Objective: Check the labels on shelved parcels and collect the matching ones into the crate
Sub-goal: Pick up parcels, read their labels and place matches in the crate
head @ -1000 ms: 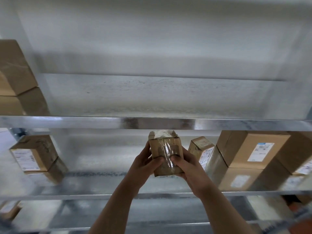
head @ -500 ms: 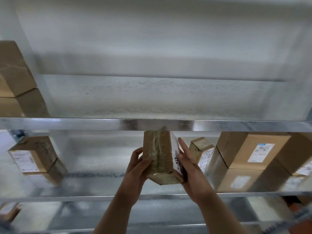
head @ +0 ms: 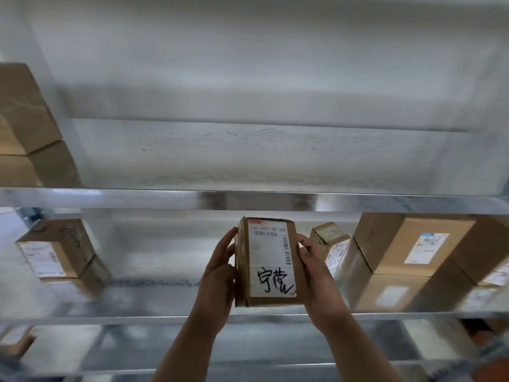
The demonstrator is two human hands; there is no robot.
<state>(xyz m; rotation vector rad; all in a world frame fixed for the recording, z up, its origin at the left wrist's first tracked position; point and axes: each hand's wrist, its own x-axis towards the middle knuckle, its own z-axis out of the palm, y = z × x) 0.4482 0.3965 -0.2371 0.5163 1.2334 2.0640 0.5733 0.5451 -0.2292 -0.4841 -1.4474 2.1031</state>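
In the upper left of the frame, two brown cartons sit stacked on the top metal shelf, cut off by the frame edge. Below them, at mid left, a labelled box rests on another carton on the middle shelf, its white sticker facing front. In the bottom left corner a blurred low box sits on a lower level.

At the centre, the left hand holds the left side of the parcel, fingers lying up along its edge. The parcel is raised upright in front of the middle shelf, off its surface, between both hands. Its white label faces the camera, with barcodes near the top and black handwritten marks at the bottom. The right hand grips the parcel's right side, fingertips curled over the upper right edge.

Just behind the right hand stands a small box on the middle shelf. Right of it, a large carton with a white sticker lies on top of another carton. More cartons at the far right are cut off by the frame edge. Something orange and blurred shows in the bottom right corner; what it is cannot be told.
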